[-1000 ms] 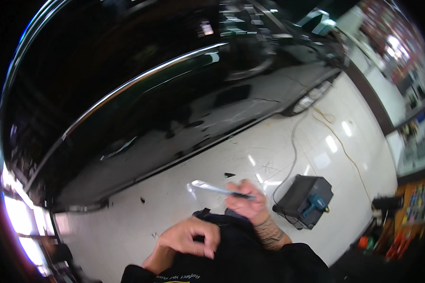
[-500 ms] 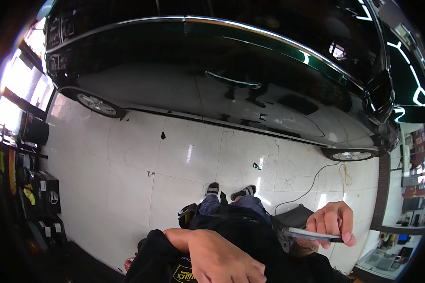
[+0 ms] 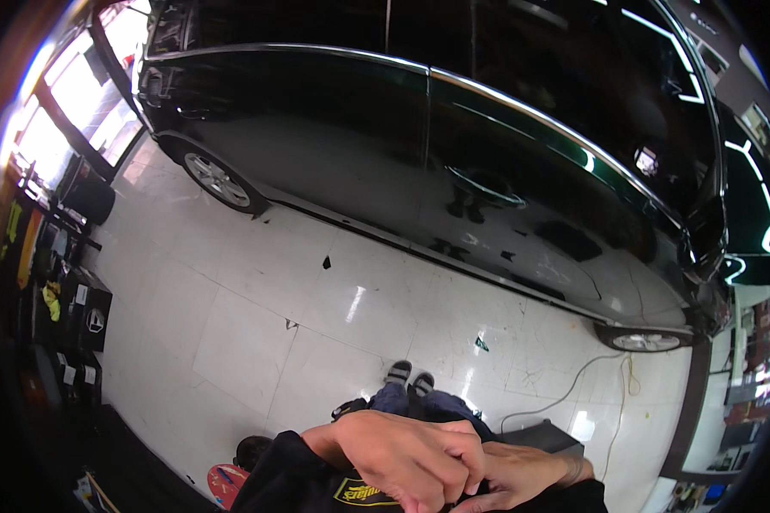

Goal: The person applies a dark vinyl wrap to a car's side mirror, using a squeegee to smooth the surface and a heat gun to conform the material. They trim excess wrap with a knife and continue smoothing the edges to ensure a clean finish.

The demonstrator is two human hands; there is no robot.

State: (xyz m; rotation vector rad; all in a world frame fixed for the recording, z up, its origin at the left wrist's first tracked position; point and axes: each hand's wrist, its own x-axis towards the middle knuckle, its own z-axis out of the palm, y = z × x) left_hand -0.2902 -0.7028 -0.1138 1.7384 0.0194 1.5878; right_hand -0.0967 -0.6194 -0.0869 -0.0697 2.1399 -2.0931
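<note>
My left hand [image 3: 415, 457] is in front of my chest at the lower middle, back of the hand up and fingers curled closed. What its fingers hold, if anything, is hidden. Touching it from the right is my right hand [image 3: 526, 474], its thumb bent in toward the left fingertips. Most of the right fingers are out of sight behind the left hand, and nothing held there can be made out. Beyond my feet stands a dark, glossy car [image 3: 334, 137], side-on, apart from both hands.
A dark boxy thing [image 3: 535, 436] stands on the floor by my right side, near a cable [image 3: 565, 385]. Dark scraps, one of them a black piece [image 3: 326, 262], lie on the pale tiled floor [image 3: 231, 342]. Boxes [image 3: 85, 316] and shelves line the left. A round red thing [image 3: 224, 483] is at lower left.
My right hand has come left from out at the side to meet my left hand; the thin flat piece it held no longer shows. My feet are closer together, and the view has turned.
</note>
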